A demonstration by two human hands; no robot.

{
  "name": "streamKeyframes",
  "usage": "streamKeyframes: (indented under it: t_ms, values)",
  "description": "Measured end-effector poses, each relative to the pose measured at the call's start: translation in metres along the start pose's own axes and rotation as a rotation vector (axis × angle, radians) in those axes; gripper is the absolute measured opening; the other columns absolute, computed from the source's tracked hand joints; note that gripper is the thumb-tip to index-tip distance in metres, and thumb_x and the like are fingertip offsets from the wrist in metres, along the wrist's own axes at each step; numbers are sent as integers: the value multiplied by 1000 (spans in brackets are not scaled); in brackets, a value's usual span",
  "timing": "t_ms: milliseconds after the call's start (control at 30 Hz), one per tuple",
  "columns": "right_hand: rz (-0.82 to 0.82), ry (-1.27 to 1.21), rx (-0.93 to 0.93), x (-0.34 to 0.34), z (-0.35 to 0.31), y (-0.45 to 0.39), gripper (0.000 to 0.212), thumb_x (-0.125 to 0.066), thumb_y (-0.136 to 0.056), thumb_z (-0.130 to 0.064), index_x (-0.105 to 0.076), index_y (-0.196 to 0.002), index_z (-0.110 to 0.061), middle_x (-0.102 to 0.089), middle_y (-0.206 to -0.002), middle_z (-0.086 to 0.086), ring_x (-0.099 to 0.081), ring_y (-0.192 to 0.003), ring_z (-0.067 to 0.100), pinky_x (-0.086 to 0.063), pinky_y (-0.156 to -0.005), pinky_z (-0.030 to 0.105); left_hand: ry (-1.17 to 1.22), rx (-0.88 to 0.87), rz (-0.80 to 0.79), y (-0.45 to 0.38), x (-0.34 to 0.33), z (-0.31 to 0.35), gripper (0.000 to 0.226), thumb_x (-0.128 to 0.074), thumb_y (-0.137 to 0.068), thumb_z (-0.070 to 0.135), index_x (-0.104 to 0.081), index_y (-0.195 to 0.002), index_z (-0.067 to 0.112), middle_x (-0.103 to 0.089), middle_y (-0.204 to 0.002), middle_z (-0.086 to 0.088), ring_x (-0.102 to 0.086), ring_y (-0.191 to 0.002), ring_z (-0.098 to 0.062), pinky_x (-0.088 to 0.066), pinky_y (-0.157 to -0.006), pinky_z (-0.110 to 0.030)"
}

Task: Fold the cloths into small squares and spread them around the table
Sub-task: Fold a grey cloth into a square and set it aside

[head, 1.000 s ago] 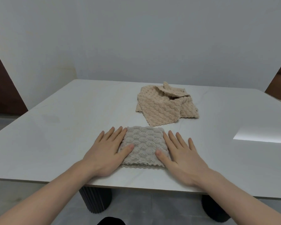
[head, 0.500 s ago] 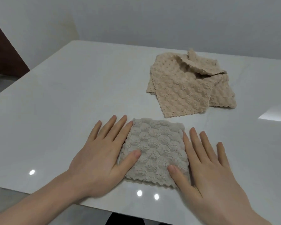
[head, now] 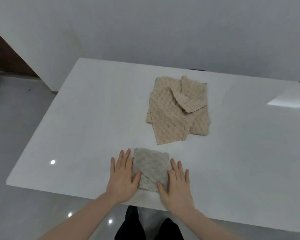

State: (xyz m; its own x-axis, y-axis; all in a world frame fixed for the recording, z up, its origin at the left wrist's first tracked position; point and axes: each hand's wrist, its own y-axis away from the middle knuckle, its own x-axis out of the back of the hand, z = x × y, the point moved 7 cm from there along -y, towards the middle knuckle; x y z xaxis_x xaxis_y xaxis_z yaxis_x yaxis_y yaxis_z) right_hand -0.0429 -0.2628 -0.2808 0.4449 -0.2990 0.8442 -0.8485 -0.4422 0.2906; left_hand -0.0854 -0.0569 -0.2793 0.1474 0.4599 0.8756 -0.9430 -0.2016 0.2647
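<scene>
A small grey folded cloth point(head: 151, 168) lies as a square near the front edge of the white table point(head: 87, 129). My left hand point(head: 122, 177) lies flat along its left side, fingers straight, thumb on the cloth. My right hand point(head: 177, 184) lies flat along its right side, thumb touching the cloth's near corner. Farther back, a loose pile of beige cloths point(head: 177, 110) lies unfolded and overlapping, one corner turned over.
A grey wall rises behind the table. Grey floor lies to the left, with a dark brown panel point(head: 5, 56) at the far left. My dark legs point(head: 149, 227) show below the table's front edge. A bright reflection point(head: 287, 103) sits at the table's right.
The camera has risen and pulled back, so more of the table and floor shows. Both hands stay flat on either side of the grey cloth.
</scene>
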Motion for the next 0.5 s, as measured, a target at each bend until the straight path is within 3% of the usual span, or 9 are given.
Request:
streamKeyframes:
  t_ms: [67,100,133,167,233,333,500]
  values:
    - [-70,-56,-41,11,-3,3,43,-49,-95,-53,-59,-120,-20,-11,-168,-6,-1,-158,22,-10,-127,48,138,77,-56,5,10,12,63,-43,-94,46,-40,-152,20,-32,-160,5,-25,-151,-24,-20,-125,-52]
    - [-90,-123,-69,20,-6,4,35,-56,-93,-47,-63,-112,-19,-27,-164,-4,-17,-156,24,-21,-125,42,231,142,-72,10,15,15,54,-47,-88,44,-55,-136,21,-52,-140,5,-48,-132,-22,-40,-113,-51]
    - [-93,-239,-120,32,-9,6,26,-62,-90,-40,-64,-103,-19,-48,-150,-4,-40,-145,24,-37,-116,36,340,204,-93,15,18,19,43,-48,-84,43,-61,-120,23,-61,-120,7,-59,-112,-17,-51,-99,-48]
    - [-100,-384,-194,46,-12,10,18,-65,-88,-34,-62,-96,-18,-65,-125,-4,-59,-122,21,-49,-100,33,454,251,-120,22,23,26,36,-50,-84,42,-60,-114,27,-65,-111,10,-63,-103,-13,-56,-92,-45]
    - [-118,-574,-314,66,-14,22,15,-67,-88,-26,-57,-88,-15,-68,-89,0,-65,-84,16,-55,-79,37,633,318,-174,38,36,45,39,-56,-89,41,-51,-127,34,-65,-121,12,-64,-111,-8,-56,-96,-34]
    - [-98,-635,-333,89,-12,35,14,-70,-88,-19,-57,-87,-13,-69,-86,5,-65,-77,18,-56,-74,35,753,375,-140,57,56,64,33,-64,-96,23,-48,-125,26,-64,-121,8,-63,-108,-4,-53,-87,-20]
    - [-103,-694,-393,112,-3,45,16,-75,-84,-13,-60,-88,-15,-72,-88,5,-71,-78,22,-55,-66,27,866,462,-99,68,66,76,29,-71,-93,17,-52,-115,21,-66,-115,-3,-69,-100,-17,-59,-79,-28]
